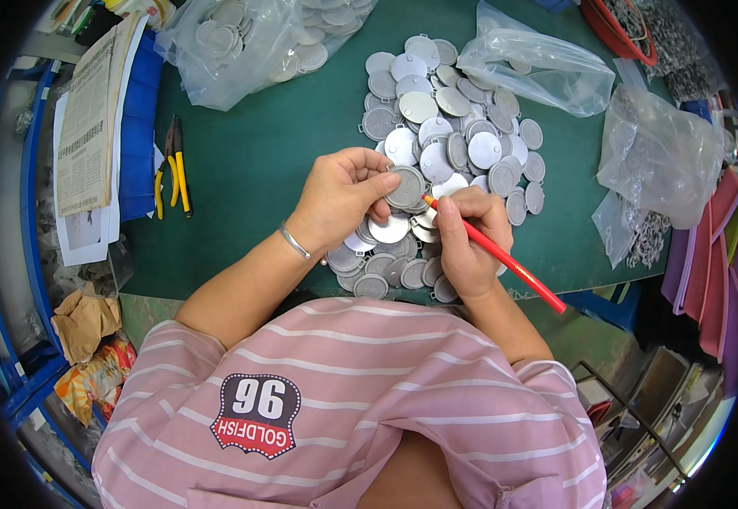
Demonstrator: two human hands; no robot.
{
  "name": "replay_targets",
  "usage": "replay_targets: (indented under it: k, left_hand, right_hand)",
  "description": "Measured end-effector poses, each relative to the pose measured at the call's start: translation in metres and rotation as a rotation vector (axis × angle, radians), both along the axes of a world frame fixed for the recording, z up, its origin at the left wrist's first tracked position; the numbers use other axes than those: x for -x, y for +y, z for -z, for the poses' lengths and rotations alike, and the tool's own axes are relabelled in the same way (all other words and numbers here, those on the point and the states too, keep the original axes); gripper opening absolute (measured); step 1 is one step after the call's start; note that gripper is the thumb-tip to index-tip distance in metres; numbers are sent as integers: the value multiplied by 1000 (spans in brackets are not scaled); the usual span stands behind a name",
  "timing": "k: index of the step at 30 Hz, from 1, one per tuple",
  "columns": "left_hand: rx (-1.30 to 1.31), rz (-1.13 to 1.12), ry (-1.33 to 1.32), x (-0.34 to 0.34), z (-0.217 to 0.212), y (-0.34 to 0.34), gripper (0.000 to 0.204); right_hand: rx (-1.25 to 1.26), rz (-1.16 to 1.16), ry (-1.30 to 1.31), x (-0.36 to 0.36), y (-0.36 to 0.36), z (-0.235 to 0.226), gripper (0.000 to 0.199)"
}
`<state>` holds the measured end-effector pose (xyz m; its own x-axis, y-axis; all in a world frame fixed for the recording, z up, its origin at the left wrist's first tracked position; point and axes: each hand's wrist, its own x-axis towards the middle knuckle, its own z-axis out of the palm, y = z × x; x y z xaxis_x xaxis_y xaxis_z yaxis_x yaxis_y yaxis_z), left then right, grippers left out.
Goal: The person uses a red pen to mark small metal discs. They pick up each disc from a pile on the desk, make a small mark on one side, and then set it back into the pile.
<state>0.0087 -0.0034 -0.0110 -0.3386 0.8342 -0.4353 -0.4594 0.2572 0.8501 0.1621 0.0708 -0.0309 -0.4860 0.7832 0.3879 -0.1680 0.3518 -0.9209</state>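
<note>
1. Grey metal forms the round mesh disc (406, 187) pinched by its rim in the closed fingers of the left hand (343, 197); its flat, finely meshed face is turned up toward the camera, just above the near end of the pile.
2. The right hand (468, 242) is closed in a writing grip around a red pencil-like stick (505, 259). Its long axis runs diagonally, the tip pointing up and left to meet the disc's lower right edge, the tail reaching down and right past the wrist.
3. A heap of similar discs (454, 136) lies on the table beyond and beneath both hands; some show smooth pale faces, others a darker mesh, most with a small tab on the rim.
4. The green mat (250, 161) covering the table is bare to the left of the heap, giving open room there; its near edge runs just in front of the person's striped pink shirt (343, 382).
5. Yellow-handled pliers (174, 170) lie well left of the hands, near the mat's left edge.
6. Clear plastic bags bound the far side: one (242, 42) holding more discs, another (539, 68) crumpled beside the heap, and a third (657, 153) at right, possibly holding small chain-like parts, though the view is too distorted to tell.
7. A thin metal bangle (294, 242) circles the left wrist.
</note>
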Motion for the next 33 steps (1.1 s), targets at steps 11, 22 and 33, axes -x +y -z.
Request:
replay_targets:
  k: [11,22,33]
  left_hand:
    - [-11,10,40,-2,1,-1,14]
    - [-24,22,75,-2,4,-1,13]
    - [-8,-7,13,-2,-1,-1,16]
  right_hand:
    - [70,12,35,-2,1,0,11]
    - [102,-10,33,0,1,-4,12]
    - [140,43,-5,0,0,-3,14]
